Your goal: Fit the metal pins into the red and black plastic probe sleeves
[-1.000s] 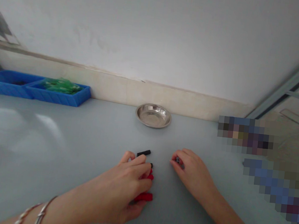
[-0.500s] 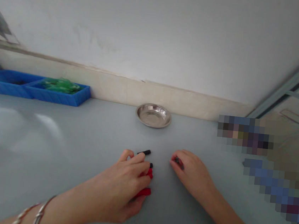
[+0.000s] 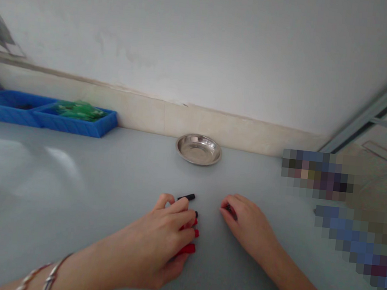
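My left hand lies palm down on the table, fingers curled over several short red and black marker-like sticks. The end of a red stick shows between the thumb and index finger. More red ends and a black end peek out past the other fingers. Just beyond the fingertips lies a black stick, partly hidden. To the right, my right hand rests closed on the table. Something small and dark shows inside its curled fingers, too hidden to name.
A shallow steel dish stands near the wall. At the back left is a blue divided tray with green plastic material in one compartment. A blurred-out area covers the right side, beside a metal frame.
The middle red end now sticks out a little further right from under my left fingers, and those fingers have shifted slightly. My right hand has barely moved.
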A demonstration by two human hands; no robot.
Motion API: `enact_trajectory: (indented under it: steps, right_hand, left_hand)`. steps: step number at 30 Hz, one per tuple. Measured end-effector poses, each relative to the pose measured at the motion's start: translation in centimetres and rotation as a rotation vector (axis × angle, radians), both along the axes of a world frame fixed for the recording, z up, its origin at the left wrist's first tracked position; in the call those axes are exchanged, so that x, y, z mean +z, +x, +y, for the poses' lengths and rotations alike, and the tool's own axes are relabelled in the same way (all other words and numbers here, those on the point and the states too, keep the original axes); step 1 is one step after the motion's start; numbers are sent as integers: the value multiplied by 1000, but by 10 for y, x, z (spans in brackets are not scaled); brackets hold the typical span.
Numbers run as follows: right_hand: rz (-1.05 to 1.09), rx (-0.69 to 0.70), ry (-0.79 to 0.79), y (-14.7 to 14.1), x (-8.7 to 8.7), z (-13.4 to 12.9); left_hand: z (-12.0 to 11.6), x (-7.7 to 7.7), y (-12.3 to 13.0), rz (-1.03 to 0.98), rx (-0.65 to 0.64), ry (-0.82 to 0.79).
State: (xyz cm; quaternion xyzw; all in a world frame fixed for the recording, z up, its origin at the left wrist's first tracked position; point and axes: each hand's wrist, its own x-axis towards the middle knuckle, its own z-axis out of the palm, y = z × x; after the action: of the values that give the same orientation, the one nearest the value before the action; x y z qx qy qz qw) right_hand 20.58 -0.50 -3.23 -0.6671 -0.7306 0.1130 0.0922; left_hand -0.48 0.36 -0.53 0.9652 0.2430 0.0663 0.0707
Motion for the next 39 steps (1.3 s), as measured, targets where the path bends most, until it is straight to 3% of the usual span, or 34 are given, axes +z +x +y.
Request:
enact_trajectory:
  steps: [13,27,39]
  right_hand:
    - [22,22,8,0,-1,0]
    - [50,-7,12,-1,0,-1]
    - [36,5,48,1,-3,-1]
  left_hand:
    - [1,-4,0,10,30,38]
    - [0,-7,1,-47,-31,117]
    - [-2,-7,3,-60,-12,98]
